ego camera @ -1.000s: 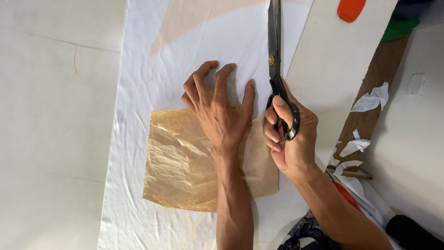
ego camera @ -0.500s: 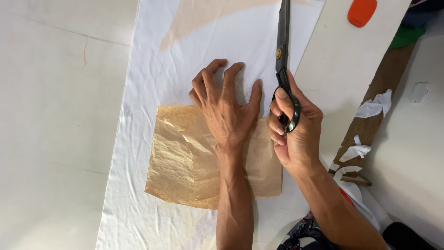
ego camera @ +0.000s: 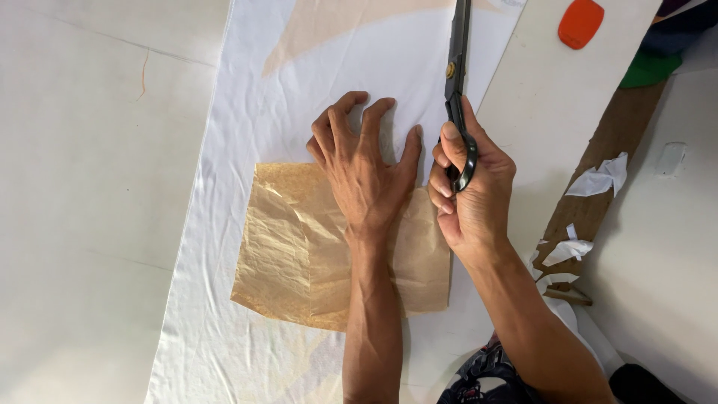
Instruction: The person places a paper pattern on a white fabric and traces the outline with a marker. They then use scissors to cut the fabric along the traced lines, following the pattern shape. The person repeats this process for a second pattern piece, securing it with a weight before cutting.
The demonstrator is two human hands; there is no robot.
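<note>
My left hand (ego camera: 364,168) presses flat, fingers spread, on the top edge of a crumpled brown paper pattern (ego camera: 288,247) and the white fabric (ego camera: 329,82) under it. My right hand (ego camera: 471,191) grips the black handles of large scissors (ego camera: 456,67). Their blades point away from me along the fabric's right edge and look nearly closed. The scissors lie just right of my left hand's little finger.
A pale worktable (ego camera: 90,187) spreads to the left. An orange chalk-like block (ego camera: 580,22) lies at top right on a white board (ego camera: 568,112). White fabric scraps (ego camera: 602,176) sit on a brown strip at right. Green cloth (ego camera: 647,69) shows at the far right.
The view has shifted slightly; both hands and the scissors keep about the same pose on the fabric, with the scissors edging a little forward along the right edge.
</note>
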